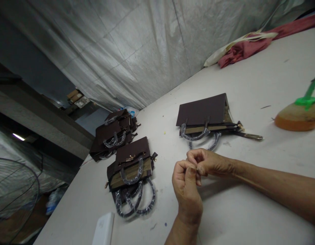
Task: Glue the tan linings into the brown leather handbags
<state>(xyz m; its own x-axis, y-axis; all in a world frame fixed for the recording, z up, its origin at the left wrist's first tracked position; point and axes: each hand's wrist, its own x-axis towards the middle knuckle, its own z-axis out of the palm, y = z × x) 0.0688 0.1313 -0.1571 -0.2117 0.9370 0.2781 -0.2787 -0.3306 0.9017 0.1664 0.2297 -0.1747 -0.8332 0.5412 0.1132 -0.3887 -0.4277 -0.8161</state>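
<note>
My left hand (186,189) is closed, thumb and fingers pinched together. Its fingertips meet those of my right hand (210,163), which is also closed in a pinch. Whatever lies between the fingertips, if anything, is too small to make out. Just beyond my hands a dark brown handbag (202,110) lies on the white table (249,211). Its handles (195,136) are wrapped in clear plastic and point towards me, and a zip end sticks out at its right. To the left lie more brown handbags (133,151) with wrapped handles; the nearest bears a gold-coloured ornament.
A squat bottle of orange liquid with a green top (297,115) stands at the right. Red cloth (244,51) lies along the back by a grey sheet curtain (147,44). A white box-like object (103,228) is at the front left, near a fan (14,194).
</note>
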